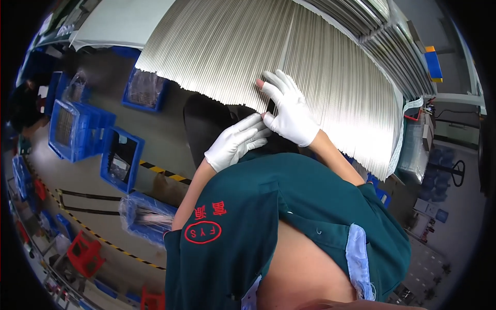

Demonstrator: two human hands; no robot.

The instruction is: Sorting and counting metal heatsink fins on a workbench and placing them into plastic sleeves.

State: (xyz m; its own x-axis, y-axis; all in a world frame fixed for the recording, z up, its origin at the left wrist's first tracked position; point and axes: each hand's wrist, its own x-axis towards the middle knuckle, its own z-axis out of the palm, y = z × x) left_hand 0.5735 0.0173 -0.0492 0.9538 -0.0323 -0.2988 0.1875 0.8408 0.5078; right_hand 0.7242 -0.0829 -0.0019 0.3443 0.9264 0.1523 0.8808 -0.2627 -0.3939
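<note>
A wide layer of thin silvery metal rods [217, 51] lies side by side on the table in front of me, with a narrow dark gap near its middle. My right hand [292, 111], in a white glove with bare thumb and index tips, rests over the rods beside that gap. Its fingers are stretched out and the thumb stands apart. My left hand [237, 140], also gloved in white, is at the near ends of the rods, its fingers extended and their tips close to my right thumb. No rod is visibly gripped by either hand.
Blue plastic crates [82, 129], some with plastic-wrapped contents, stand on the floor at left. Another blue crate [147, 217] holds rods beside my left arm. A red stool [85, 254] is farther left. More rods are stacked on a rack [398, 57] at right.
</note>
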